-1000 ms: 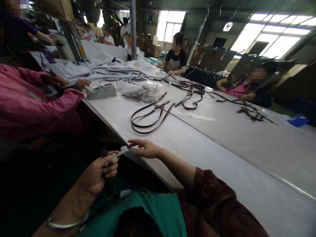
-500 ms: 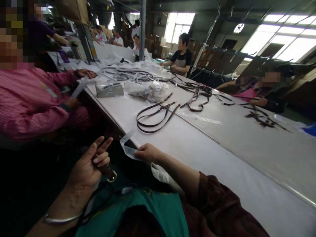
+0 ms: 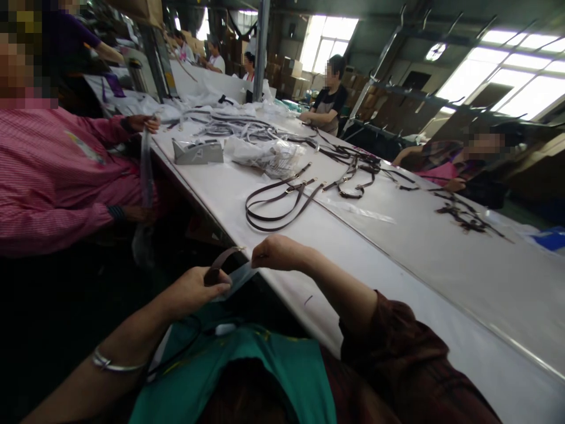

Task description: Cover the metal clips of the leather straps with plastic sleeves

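In the head view my left hand is closed around a dark brown leather strap, whose end with small gold-coloured metal curves up past the fingers. A narrow translucent plastic sleeve stretches between my two hands, over the table's near edge. My right hand pinches the upper end of that sleeve. The fingers of my left hand meet its lower end. Farther up the table lie looped dark brown straps with metal fittings, apart from both hands.
On the white table are a grey cardboard tray, a crumpled plastic bag, a flat clear sleeve and more dark straps. A co-worker in a pink sleeve sits at the left, holding clear plastic. Others work across the table.
My left hand has moved up and right with the strap, to the plastic sleeve. My right hand has risen slightly. The pink-sleeved co-worker's plastic now hangs upright.
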`<action>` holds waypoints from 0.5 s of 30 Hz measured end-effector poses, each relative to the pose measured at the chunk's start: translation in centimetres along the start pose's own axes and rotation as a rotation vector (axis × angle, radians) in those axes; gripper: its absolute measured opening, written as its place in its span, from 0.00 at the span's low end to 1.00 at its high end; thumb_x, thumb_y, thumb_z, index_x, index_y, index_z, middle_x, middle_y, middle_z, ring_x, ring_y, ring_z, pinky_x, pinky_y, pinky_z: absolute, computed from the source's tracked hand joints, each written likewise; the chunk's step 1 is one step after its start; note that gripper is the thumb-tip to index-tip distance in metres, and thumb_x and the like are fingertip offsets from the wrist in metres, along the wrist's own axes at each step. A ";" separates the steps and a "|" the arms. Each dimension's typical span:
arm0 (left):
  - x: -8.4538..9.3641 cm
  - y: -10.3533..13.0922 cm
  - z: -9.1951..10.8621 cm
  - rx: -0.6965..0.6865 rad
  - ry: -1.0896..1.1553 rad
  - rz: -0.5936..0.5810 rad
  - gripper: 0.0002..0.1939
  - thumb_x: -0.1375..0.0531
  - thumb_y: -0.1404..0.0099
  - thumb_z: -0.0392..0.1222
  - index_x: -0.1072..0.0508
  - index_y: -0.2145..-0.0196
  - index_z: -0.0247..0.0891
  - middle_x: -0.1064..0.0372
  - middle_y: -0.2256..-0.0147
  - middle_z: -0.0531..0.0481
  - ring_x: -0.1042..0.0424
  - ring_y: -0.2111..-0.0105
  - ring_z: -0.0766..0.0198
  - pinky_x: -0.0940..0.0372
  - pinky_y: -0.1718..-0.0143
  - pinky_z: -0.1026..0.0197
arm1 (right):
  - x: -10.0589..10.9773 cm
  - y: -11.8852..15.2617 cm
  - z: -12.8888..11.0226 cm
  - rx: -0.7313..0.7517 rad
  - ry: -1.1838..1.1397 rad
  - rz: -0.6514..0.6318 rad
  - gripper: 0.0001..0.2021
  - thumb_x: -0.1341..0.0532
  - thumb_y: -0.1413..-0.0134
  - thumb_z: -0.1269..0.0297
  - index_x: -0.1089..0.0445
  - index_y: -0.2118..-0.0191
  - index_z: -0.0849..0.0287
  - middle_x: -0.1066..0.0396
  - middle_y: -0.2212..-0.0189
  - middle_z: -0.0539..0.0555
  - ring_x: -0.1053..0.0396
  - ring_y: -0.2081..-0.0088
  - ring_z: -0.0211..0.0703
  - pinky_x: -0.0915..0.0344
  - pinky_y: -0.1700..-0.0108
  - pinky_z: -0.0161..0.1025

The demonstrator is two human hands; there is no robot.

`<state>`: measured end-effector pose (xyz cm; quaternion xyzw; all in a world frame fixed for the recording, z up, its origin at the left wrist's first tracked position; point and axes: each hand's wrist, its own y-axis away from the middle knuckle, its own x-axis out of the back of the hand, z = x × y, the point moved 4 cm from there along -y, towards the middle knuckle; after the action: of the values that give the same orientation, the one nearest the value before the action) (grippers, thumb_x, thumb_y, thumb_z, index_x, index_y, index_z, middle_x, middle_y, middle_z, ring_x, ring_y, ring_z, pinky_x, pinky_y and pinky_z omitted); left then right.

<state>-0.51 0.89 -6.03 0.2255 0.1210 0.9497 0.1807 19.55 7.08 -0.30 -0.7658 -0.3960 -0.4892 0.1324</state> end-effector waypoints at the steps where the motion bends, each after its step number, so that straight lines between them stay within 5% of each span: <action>1: -0.1 0.1 -0.3 0.010 0.002 -0.028 0.12 0.34 0.46 0.49 0.20 0.70 0.37 0.24 0.71 0.47 0.27 0.67 0.55 0.34 0.61 0.58 | 0.5 -0.1 0.7 -0.009 0.026 -0.002 0.06 0.34 0.43 0.63 0.20 0.62 0.58 0.24 0.70 0.50 0.32 0.69 0.37 0.46 0.68 0.33; 5: -0.9 0.7 -0.7 0.080 0.059 -0.087 0.14 0.34 0.45 0.51 0.21 0.71 0.36 0.29 0.76 0.50 0.34 0.75 0.64 0.41 0.73 0.64 | 1.9 -1.1 4.0 -0.063 0.149 0.017 0.06 0.34 0.43 0.62 0.20 0.62 0.56 0.23 0.67 0.52 0.29 0.65 0.41 0.43 0.65 0.35; 8: -1.4 0.7 -0.7 0.159 0.220 -0.091 0.19 0.32 0.46 0.56 0.23 0.70 0.35 0.41 0.83 0.56 0.47 0.83 0.71 0.54 0.81 0.67 | 2.1 -1.6 5.5 -0.135 0.292 0.146 0.09 0.36 0.41 0.64 0.22 0.56 0.53 0.23 0.58 0.55 0.29 0.58 0.48 0.39 0.58 0.39; 12: -1.2 0.0 -1.2 0.193 0.499 0.009 0.24 0.28 0.52 0.57 0.27 0.70 0.34 0.46 0.83 0.60 0.52 0.84 0.74 0.58 0.83 0.69 | 1.3 -0.4 3.2 -0.089 0.277 0.547 0.19 0.36 0.43 0.68 0.28 0.44 0.57 0.31 0.46 0.62 0.35 0.46 0.54 0.40 0.47 0.46; 15: -0.6 -0.5 -1.5 0.184 0.643 0.083 0.24 0.26 0.53 0.54 0.27 0.68 0.33 0.46 0.81 0.60 0.51 0.83 0.75 0.57 0.83 0.70 | -1.7 0.8 0.4 -0.059 -0.105 0.574 0.13 0.42 0.35 0.59 0.24 0.58 0.61 0.26 0.63 0.56 0.31 0.60 0.45 0.37 0.57 0.38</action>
<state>-0.55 0.91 -7.73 -0.0657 0.2479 0.9638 0.0733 20.06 6.04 -1.80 -0.8742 -0.1551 -0.4027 0.2224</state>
